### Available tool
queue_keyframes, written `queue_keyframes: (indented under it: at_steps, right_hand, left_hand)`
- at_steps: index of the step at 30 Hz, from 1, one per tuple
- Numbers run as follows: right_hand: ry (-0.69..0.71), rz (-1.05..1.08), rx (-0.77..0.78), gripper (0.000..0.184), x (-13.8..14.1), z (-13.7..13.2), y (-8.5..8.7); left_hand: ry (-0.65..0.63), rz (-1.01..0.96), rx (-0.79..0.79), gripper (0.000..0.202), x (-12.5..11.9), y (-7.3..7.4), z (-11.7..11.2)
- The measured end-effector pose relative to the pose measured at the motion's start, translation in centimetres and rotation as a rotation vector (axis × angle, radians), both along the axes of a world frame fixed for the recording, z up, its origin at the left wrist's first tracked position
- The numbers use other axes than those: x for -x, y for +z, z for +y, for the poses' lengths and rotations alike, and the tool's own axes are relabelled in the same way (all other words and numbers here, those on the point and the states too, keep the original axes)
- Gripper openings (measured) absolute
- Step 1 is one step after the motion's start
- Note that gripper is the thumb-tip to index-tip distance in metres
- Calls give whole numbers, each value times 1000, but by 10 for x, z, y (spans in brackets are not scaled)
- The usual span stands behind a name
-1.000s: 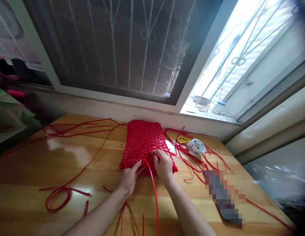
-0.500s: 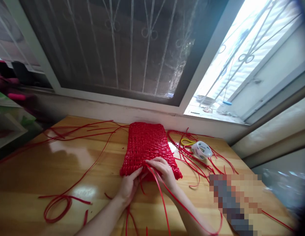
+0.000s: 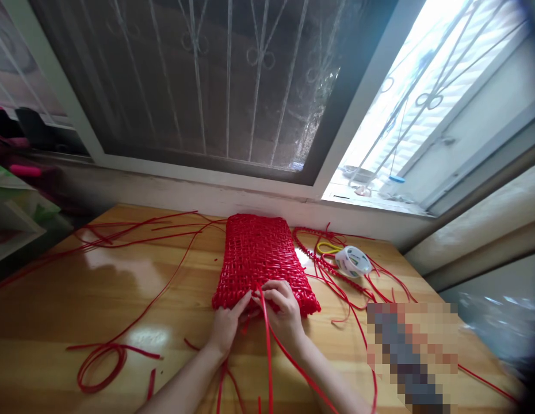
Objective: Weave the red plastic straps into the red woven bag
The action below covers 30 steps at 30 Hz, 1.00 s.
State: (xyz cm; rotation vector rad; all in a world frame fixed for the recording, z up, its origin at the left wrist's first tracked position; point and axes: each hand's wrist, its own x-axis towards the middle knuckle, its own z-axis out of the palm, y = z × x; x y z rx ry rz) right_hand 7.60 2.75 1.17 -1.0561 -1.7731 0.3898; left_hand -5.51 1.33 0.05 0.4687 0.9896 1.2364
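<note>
A red woven basket (image 3: 261, 247) lies on the wooden table, its near edge toward me. My left hand (image 3: 226, 325) grips that near edge, thumb on top and the other fingers hidden underneath. Just to the right, my right hand (image 3: 285, 307) pinches a red plastic strand (image 3: 268, 356) close to the weave. From the pinch the strand runs down toward me, and another length crosses over my right forearm. More red strand ends hang below the basket's edge, between my arms.
Loose red strands (image 3: 133, 233) spread over the table's left side, with a coiled one (image 3: 101, 368) nearer me. On the right lie a braided red strip (image 3: 319, 261), a tape roll (image 3: 352, 261) and yellow-handled scissors (image 3: 328, 248). A blurred-out patch covers the lower right. Windows stand behind.
My right hand's fingers have shifted slightly at the basket's edge. The strand from them has swung left and now hangs straighter. The basket stays nearly in place.
</note>
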Motion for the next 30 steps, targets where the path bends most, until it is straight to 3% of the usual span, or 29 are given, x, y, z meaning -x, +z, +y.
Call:
queue_keyframes:
  at_steps: [4,8,11,14,16,20,24,30]
  right_hand:
    - [18,19,19,12,-2,1,3]
    - [66,-32,1,19,-1,-3,4]
    - [58,-16,-8,28,-1,-5,-2]
    - [68,21,-26,42,-4,-5,-8]
    - [114,-68,-45,46,-5,-6,-7]
    - [123,-339,-84,33,-2,-8,-2]
    - [35,-425,-124,9,2,-8,-4]
    - [124,-514,-121,25,-4,-5,-3]
  left_hand:
    - [-20,-22,7,27,-2,3,0]
    - [23,113,73,21,0,18,-2]
    - [-18,167,50,19,3,25,-4]
    - [-60,91,-16,22,3,21,-5]
    - [-68,17,-16,23,3,14,-4]
    - [4,-67,27,21,5,1,-3]
    - [39,-56,12,23,9,-5,-1]
    - [-96,-174,74,29,7,-2,5]
